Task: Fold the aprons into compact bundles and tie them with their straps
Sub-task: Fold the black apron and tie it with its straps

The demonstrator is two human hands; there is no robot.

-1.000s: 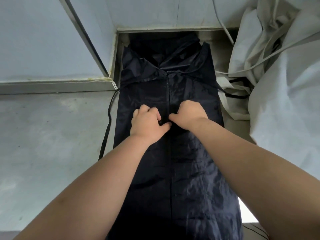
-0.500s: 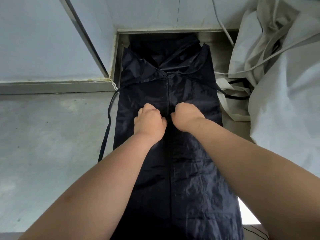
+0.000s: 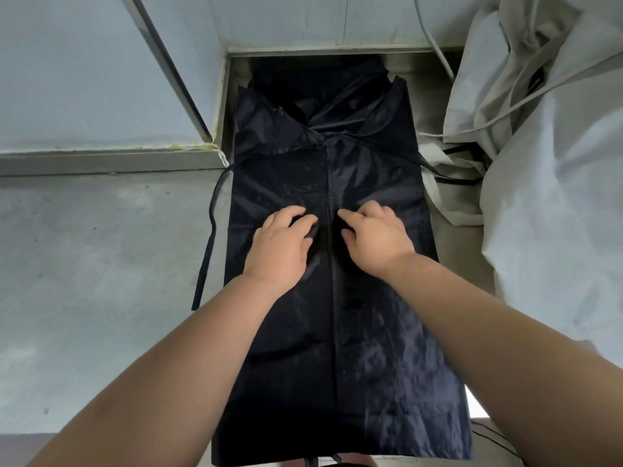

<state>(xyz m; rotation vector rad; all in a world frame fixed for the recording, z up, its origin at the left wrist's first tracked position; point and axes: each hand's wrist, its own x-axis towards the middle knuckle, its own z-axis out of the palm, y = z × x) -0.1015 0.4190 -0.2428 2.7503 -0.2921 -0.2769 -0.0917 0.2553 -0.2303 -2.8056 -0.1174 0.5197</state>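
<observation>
Two hands rest on the apron. Your left hand (image 3: pixel 279 246) and right hand (image 3: pixel 376 241) lie on either side of its centre fold, slightly apart, with fingers loosely bent and tips pressing the cloth. The dark apron (image 3: pixel 371 365) lies flat and lengthwise on the grey bench (image 3: pixel 84 281). One strap (image 3: pixel 209 237) trails off its left edge onto the bench. A second strap (image 3: pixel 448 178) runs right toward a heap of white cloth (image 3: pixel 556 214).
</observation>
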